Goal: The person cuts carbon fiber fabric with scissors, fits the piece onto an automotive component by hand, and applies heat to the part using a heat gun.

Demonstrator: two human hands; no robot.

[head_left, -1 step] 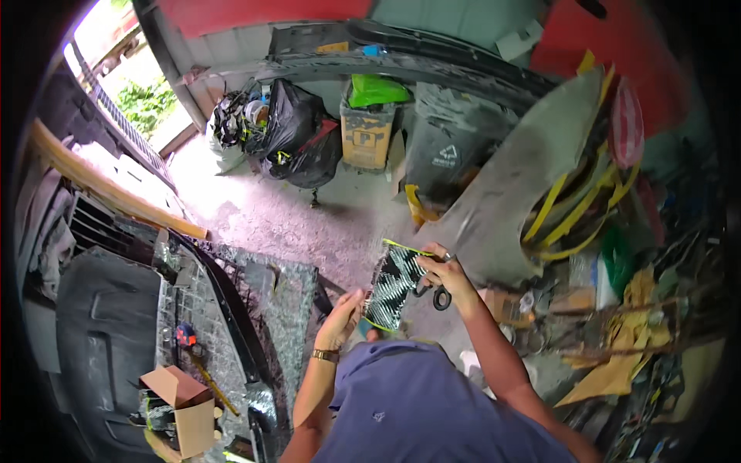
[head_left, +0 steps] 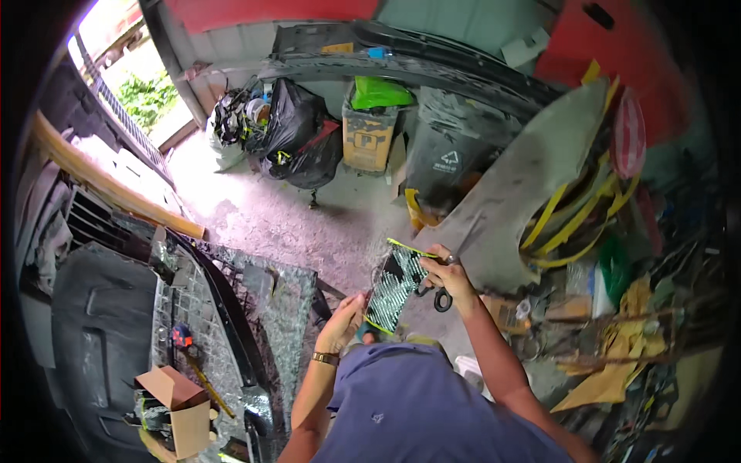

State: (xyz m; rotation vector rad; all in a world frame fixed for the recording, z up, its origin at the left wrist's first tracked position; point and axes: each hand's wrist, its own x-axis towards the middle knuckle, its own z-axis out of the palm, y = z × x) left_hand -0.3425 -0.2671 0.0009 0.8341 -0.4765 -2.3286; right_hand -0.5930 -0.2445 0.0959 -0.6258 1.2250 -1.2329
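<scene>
A piece of black-and-silver woven carbon fibre cloth [head_left: 395,289], edged with yellow strips at top and bottom, hangs in front of my body. My left hand [head_left: 343,322] is closed, thumb and fingers pinching the cloth's left edge near its lower corner. At the upper right, my right hand [head_left: 445,276] grips the cloth between thumb and fingers. A pair of black-handled scissors [head_left: 442,299] hangs from this same hand, with its finger loops below the palm; the blades are hidden.
At left stands a worktable [head_left: 289,309] bearing an open cardboard box [head_left: 191,428], a tape measure [head_left: 182,336] and black panels. Black bags [head_left: 297,135] and a grey bin bag [head_left: 448,147] line the wall. A large grey panel [head_left: 509,185] leans at right.
The cloth has tilted slightly in my hands, and its sheen has shifted. Both hands keep their hold. The view has moved a little.
</scene>
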